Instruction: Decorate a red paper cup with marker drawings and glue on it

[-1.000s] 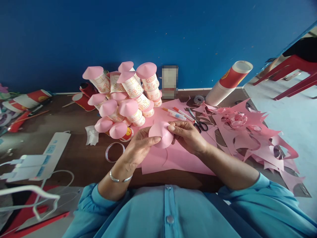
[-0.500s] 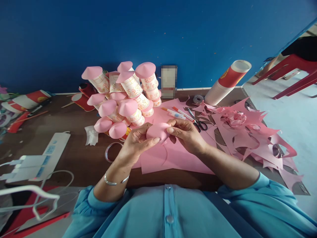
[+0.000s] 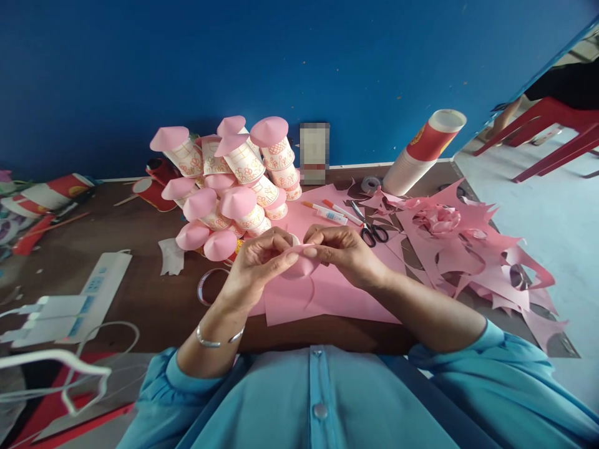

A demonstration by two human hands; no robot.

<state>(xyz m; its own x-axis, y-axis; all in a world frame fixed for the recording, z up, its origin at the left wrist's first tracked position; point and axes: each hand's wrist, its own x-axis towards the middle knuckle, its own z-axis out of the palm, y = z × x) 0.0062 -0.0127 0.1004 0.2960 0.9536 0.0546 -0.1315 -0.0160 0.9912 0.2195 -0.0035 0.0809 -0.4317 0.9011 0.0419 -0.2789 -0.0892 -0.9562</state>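
Between my two hands is a pink paper cone, held up over the table. My left hand pinches its left edge with thumb and fingers. On the other side my right hand grips the rim, its thumb close to the left thumb. The fingers partly cover the cone. Large pink paper sheets lie flat beneath. Just beyond the right hand are black-handled scissors, a glue tube and orange markers.
Decorated paper cups with pink cone tops are piled at the back left. A tall stack of paper cups leans at the back right, beside pink paper scraps. On the left lie a tape roll and a power strip.
The cone has been tipped, so its point now faces down toward me. Both hands have drawn closer together along its upper edge.
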